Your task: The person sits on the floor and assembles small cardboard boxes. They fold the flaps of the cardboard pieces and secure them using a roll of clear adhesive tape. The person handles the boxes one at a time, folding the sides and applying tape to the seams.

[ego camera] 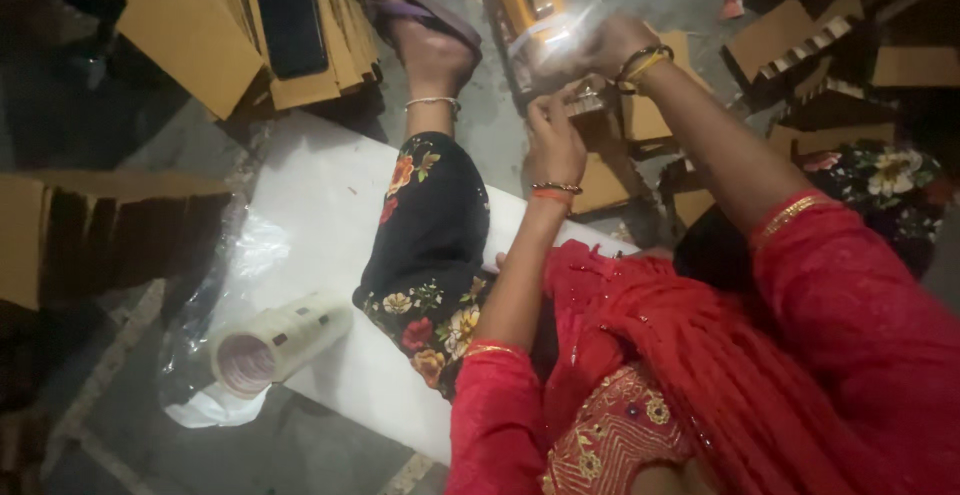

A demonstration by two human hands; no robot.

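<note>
Cardboard box (590,105) sits pinched under your left hand (555,140); your right hand (610,45) grips a glaring tape strip (555,35) above it.

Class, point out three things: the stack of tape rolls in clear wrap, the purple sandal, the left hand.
Stack of tape rolls (280,343), head view, wrapped side.
Purple sandal (420,3), head view, strap.
Left hand (555,145), head view, back.

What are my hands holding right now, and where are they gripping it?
Both the left hand and right hand meet at a small cardboard box; glare hides the exact grip.
</note>
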